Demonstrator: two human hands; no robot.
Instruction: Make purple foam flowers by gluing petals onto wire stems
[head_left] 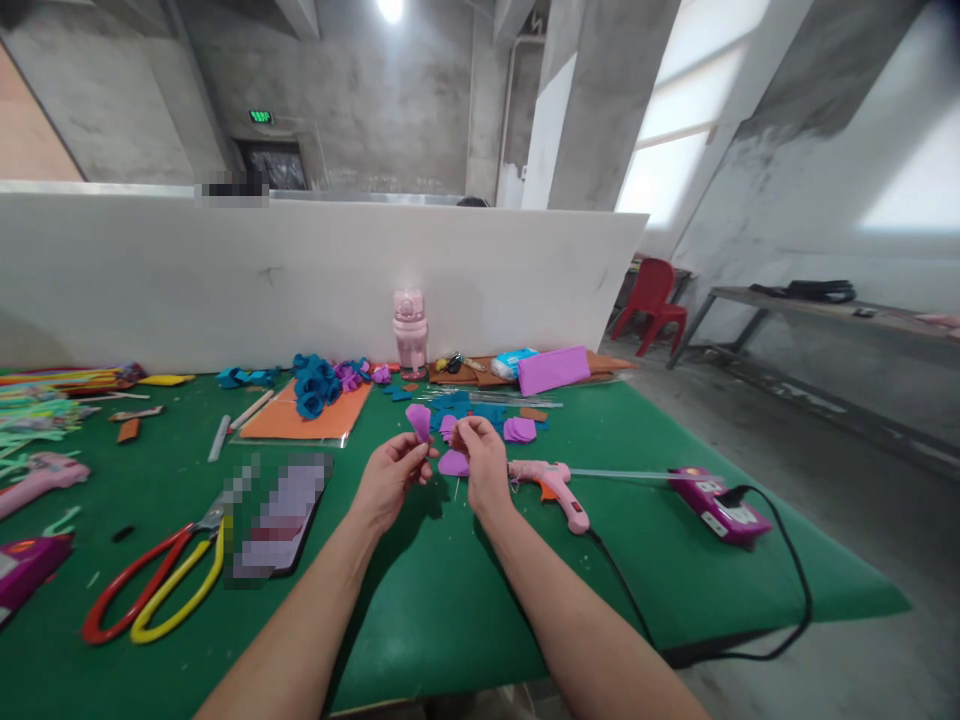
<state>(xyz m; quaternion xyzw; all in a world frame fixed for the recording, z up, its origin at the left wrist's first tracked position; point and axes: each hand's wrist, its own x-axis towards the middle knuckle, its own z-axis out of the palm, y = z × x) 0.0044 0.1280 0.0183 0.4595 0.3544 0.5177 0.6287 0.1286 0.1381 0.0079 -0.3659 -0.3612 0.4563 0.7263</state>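
Note:
Over the green table my left hand pinches a small purple felt petal and holds it upright. My right hand is closed right beside it, fingertips pinched near the petal; what they hold is too small to make out. Another purple petal lies on the table just under my hands. More purple petals and blue felt pieces lie just behind them.
A pink glue gun lies right of my right hand, its black cord running off the edge. Red and yellow pliers lie at left. Blue felt roses, an orange sheet, a pink bottle stand near the white partition.

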